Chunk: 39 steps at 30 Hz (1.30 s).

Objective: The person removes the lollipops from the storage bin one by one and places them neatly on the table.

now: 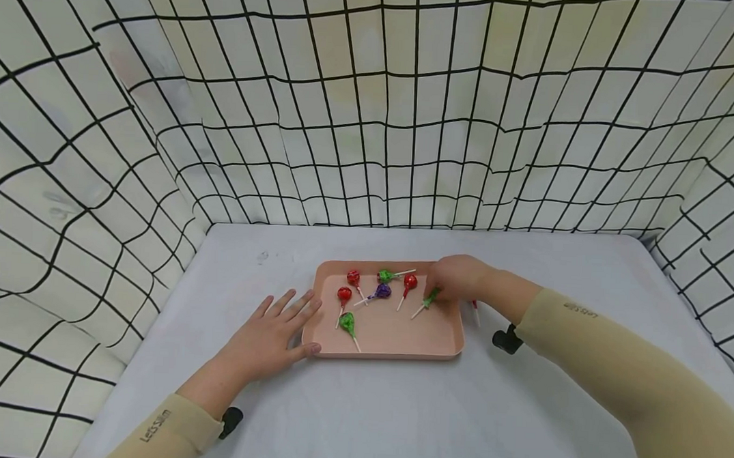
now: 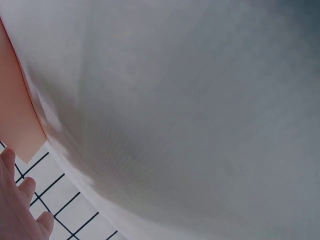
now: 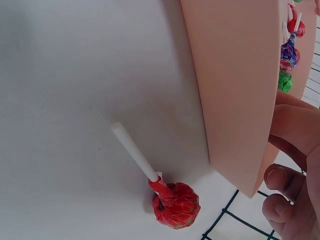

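Observation:
A pink tray (image 1: 393, 339) holds several wrapped lollipops. My right hand (image 1: 460, 277) reaches over the tray's right end. Its fingers pinch a green lollipop (image 1: 430, 299) by the head, which they partly cover; the stick points down and left. Next to it lies a red lollipop (image 1: 410, 281). My left hand (image 1: 276, 338) rests with spread fingers against the tray's left side. Near that hand are another green lollipop (image 1: 347, 322) and two red ones, one of them a red lollipop (image 1: 344, 293). A purple lollipop (image 1: 383, 291) lies mid-tray, just below a further green lollipop (image 1: 385, 276).
Outside the tray's right wall, a red lollipop (image 3: 176, 205) lies on the white table (image 1: 383, 421), partly hidden by my right hand in the head view. White walls with a black grid (image 1: 408, 121) stand behind the table and at both sides.

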Each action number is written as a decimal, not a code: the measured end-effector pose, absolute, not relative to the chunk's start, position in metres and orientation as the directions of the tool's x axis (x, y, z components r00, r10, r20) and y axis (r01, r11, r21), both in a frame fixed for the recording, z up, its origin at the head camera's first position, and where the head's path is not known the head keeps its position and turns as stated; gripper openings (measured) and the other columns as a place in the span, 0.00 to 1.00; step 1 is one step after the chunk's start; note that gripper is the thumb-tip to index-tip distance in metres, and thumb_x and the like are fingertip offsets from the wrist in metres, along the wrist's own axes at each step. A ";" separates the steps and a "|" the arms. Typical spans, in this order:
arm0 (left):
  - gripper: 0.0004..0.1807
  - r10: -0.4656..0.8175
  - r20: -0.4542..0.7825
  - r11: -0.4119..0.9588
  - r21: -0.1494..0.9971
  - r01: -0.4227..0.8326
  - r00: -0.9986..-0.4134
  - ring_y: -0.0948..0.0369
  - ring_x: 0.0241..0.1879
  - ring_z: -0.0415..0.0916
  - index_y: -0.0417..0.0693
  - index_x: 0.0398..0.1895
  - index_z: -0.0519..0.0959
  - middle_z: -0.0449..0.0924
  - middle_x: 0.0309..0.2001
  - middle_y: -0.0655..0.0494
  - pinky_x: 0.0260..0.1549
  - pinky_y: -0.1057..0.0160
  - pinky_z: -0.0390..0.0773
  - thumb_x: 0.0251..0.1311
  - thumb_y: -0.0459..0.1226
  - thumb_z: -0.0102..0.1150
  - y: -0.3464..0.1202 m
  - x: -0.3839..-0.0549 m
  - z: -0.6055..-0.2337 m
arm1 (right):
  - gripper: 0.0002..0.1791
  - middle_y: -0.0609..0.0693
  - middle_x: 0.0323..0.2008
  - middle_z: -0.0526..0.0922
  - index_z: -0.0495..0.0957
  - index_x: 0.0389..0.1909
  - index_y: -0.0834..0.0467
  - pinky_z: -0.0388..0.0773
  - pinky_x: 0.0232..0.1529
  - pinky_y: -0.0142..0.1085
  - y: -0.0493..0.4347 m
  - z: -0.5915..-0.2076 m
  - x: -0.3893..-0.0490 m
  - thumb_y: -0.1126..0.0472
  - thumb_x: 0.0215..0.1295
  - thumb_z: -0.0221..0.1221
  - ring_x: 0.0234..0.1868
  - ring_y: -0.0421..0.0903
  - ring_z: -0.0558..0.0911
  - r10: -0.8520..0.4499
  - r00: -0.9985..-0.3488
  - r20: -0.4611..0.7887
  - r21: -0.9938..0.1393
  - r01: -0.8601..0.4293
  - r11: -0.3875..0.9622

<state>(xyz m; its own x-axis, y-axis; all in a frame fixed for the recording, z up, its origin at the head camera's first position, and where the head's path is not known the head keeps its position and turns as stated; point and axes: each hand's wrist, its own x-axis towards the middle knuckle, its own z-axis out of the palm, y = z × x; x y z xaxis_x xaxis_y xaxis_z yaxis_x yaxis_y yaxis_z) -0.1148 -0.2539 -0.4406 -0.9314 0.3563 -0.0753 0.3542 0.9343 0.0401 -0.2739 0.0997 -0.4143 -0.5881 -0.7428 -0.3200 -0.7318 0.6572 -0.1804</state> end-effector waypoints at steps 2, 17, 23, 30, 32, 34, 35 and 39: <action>0.46 0.355 -0.078 0.935 0.039 0.353 -0.931 0.48 0.77 0.45 0.58 0.79 0.53 0.49 0.79 0.57 0.73 0.40 0.43 0.63 0.68 0.48 -0.254 -0.115 -0.441 | 0.08 0.35 0.37 0.84 0.90 0.42 0.42 0.78 0.54 0.42 0.099 -0.414 -0.272 0.57 0.63 0.67 0.42 0.39 0.79 -0.749 -0.580 -0.321 -0.185 -0.737 0.650; 0.46 0.356 -0.077 0.934 0.044 0.354 -0.931 0.47 0.77 0.45 0.57 0.79 0.54 0.49 0.79 0.56 0.73 0.39 0.44 0.63 0.67 0.49 -0.255 -0.115 -0.440 | 0.13 0.40 0.49 0.83 0.86 0.51 0.41 0.75 0.57 0.47 0.114 -0.403 -0.274 0.51 0.67 0.62 0.49 0.43 0.76 -0.634 -0.679 -0.370 -0.304 -0.556 0.774; 0.46 0.362 -0.071 0.932 0.040 0.360 -0.929 0.48 0.77 0.45 0.57 0.79 0.54 0.49 0.79 0.57 0.73 0.40 0.44 0.63 0.68 0.47 -0.256 -0.115 -0.442 | 0.13 0.38 0.45 0.83 0.87 0.49 0.43 0.78 0.43 0.38 0.115 -0.404 -0.274 0.53 0.63 0.66 0.41 0.41 0.77 -0.641 -0.668 -0.379 -0.308 -0.562 0.768; 0.47 0.364 -0.073 0.931 0.042 0.362 -0.928 0.48 0.77 0.45 0.57 0.79 0.53 0.49 0.79 0.57 0.73 0.40 0.44 0.63 0.68 0.46 -0.255 -0.115 -0.442 | 0.08 0.37 0.35 0.82 0.88 0.42 0.42 0.76 0.40 0.36 0.112 -0.406 -0.272 0.52 0.63 0.67 0.37 0.40 0.76 -0.651 -0.647 -0.397 -0.258 -0.602 0.756; 0.47 0.362 -0.075 0.932 0.045 0.359 -0.929 0.48 0.77 0.44 0.57 0.79 0.53 0.49 0.79 0.57 0.73 0.40 0.44 0.63 0.69 0.46 -0.255 -0.115 -0.442 | 0.06 0.37 0.34 0.82 0.88 0.40 0.41 0.76 0.40 0.36 0.111 -0.405 -0.271 0.51 0.63 0.67 0.37 0.40 0.76 -0.651 -0.644 -0.401 -0.245 -0.610 0.754; 0.47 0.358 -0.075 0.934 0.047 0.355 -0.931 0.48 0.77 0.44 0.58 0.79 0.53 0.48 0.79 0.57 0.73 0.40 0.43 0.63 0.69 0.46 -0.255 -0.115 -0.442 | 0.05 0.37 0.33 0.82 0.88 0.39 0.41 0.77 0.40 0.36 0.111 -0.406 -0.271 0.51 0.62 0.68 0.36 0.40 0.76 -0.656 -0.640 -0.399 -0.238 -0.619 0.748; 0.47 0.358 -0.075 0.934 0.047 0.355 -0.931 0.48 0.77 0.44 0.58 0.79 0.53 0.48 0.79 0.57 0.73 0.40 0.43 0.63 0.69 0.45 -0.255 -0.115 -0.442 | 0.05 0.37 0.33 0.82 0.88 0.39 0.41 0.77 0.40 0.36 0.111 -0.405 -0.271 0.51 0.62 0.68 0.36 0.40 0.76 -0.658 -0.639 -0.399 -0.234 -0.623 0.746; 0.47 0.354 -0.076 0.935 0.043 0.352 -0.932 0.48 0.77 0.44 0.58 0.79 0.53 0.48 0.79 0.58 0.73 0.41 0.43 0.63 0.70 0.45 -0.254 -0.115 -0.442 | 0.06 0.36 0.34 0.83 0.88 0.40 0.41 0.77 0.43 0.38 0.109 -0.407 -0.271 0.52 0.63 0.68 0.37 0.40 0.76 -0.662 -0.637 -0.395 -0.225 -0.632 0.742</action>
